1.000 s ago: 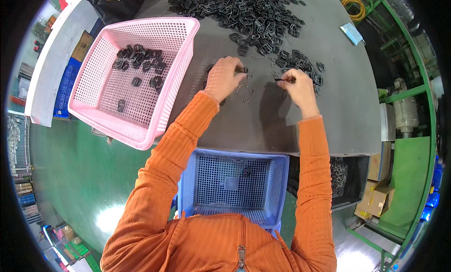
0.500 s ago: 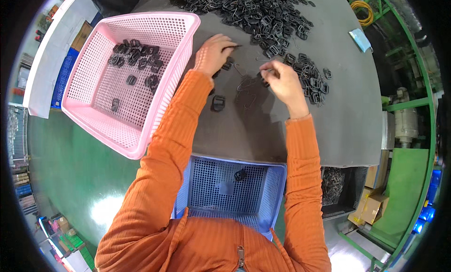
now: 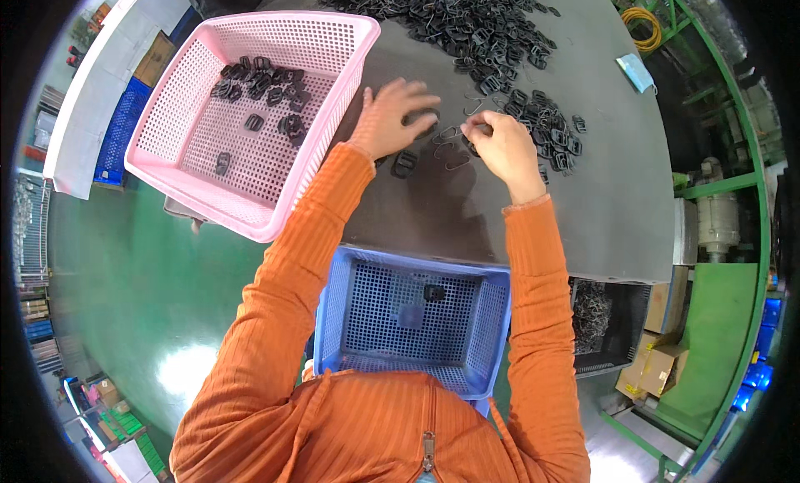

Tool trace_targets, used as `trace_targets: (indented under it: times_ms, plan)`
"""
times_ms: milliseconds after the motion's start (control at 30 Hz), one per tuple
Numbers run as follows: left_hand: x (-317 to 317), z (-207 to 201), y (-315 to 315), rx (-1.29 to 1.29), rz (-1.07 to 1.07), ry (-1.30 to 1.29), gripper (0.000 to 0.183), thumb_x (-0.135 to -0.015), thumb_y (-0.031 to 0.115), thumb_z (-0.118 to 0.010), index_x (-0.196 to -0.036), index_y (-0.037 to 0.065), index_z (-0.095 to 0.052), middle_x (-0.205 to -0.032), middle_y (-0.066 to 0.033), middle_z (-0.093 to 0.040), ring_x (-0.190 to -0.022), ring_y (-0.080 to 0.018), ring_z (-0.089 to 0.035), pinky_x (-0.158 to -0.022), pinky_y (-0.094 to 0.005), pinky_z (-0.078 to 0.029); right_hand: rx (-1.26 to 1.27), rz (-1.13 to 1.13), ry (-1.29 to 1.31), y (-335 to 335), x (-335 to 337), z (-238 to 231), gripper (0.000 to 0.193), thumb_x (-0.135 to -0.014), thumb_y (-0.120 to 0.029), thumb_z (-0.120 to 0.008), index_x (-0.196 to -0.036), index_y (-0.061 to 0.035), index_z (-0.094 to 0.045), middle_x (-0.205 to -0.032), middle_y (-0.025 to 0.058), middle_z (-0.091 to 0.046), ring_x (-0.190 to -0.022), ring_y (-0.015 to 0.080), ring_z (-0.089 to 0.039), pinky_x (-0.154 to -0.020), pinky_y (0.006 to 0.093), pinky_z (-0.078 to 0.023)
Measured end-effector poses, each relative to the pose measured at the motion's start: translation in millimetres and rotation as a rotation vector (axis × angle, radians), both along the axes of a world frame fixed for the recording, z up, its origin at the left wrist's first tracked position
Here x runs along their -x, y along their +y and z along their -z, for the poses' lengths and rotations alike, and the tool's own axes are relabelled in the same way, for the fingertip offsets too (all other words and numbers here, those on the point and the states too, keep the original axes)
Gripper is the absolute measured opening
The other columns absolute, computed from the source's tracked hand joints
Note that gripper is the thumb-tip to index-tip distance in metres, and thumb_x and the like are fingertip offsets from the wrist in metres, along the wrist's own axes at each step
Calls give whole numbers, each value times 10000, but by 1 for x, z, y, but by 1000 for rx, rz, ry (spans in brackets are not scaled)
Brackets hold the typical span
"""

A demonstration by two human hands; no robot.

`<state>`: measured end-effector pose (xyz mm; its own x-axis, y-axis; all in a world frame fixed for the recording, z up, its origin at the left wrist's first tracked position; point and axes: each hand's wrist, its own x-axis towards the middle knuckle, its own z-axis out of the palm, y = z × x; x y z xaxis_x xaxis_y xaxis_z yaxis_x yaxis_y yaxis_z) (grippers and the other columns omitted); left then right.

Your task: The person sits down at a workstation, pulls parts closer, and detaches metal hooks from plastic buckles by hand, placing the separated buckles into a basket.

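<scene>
My left hand (image 3: 395, 116) hovers over the grey table, fingers spread and slightly blurred, holding nothing I can see. Below it lie loose black plastic buckles (image 3: 404, 164). To its right, my right hand (image 3: 505, 147) is closed in a pinch, with a dark piece like one of these buckles showing under the fingertips, partly hidden. Thin bent metal hooks (image 3: 450, 148) lie on the tabletop between both hands. Beside my right hand is a small cluster of black buckles and metal hooks (image 3: 550, 133). A large heap of buckles (image 3: 475, 25) spreads behind it.
A pink basket (image 3: 275, 225) with several black buckles stands at left. A blue basket (image 3: 333, 316) containing a black piece is close to my body. A dark crate (image 3: 637, 325) of metal pieces sits at lower right. A face mask (image 3: 637, 72) lies at the table's right edge.
My left hand has shifted right and its fingers have spread. My right hand stays pinched in nearly the same place. Some hooks lie differently, and the whole view has shifted slightly.
</scene>
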<state>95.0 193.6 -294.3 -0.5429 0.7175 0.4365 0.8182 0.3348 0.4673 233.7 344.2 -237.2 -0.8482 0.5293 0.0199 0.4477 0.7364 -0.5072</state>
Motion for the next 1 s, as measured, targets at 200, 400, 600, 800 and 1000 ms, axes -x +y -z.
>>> trace_targets:
  times_ms: [200,400,600,800,1000]
  plan:
    - [-15,19,-15,101,37,-83,332,-879,280,-538,-1195,202,-601,-1327,-27,-500,-1313,-265,-349,-1084,-551,-176,199,31,140,-30,-46,-9,233,-798,-308,-630,-888,-99,-680,-772,95,-678,-766,287,-650,-652,382,-493]
    - [-112,3,-64,70,219,-157,347,-850,188,-580,-1187,108,-586,-1263,-81,-546,-1288,-274,-394,-1067,-532,-238,281,-415,-183,-99,-111,-12,241,-774,-256,-654,-904,-54,-669,-870,155,-663,-801,317,-635,-706,380,-494]
    - [-144,-19,-75,-137,238,-565,190,-843,113,-583,-1007,72,-670,-1085,-104,-639,-1187,-287,-505,-1061,-494,-285,486,-588,-32,-70,-128,-29,297,-763,-266,-660,-937,-25,-655,-894,165,-656,-857,332,-631,-741,407,-498]
    - [-74,2,28,117,203,-97,821,-752,328,-684,-1410,75,-263,-1446,-201,-249,-1373,-368,-152,-1098,-518,-167,-146,-19,454,25,-52,67,445,-882,-283,-553,-1200,24,-504,-1237,208,-522,-1138,339,-514,-945,385,-417]
    - [-38,10,65,258,150,43,880,-760,502,-636,-1445,137,-221,-1473,-203,-202,-1385,-389,-83,-1091,-574,-96,-104,-135,533,20,-35,46,273,-853,-169,-583,-1107,-69,-602,-1199,165,-549,-1139,356,-493,-960,407,-395]
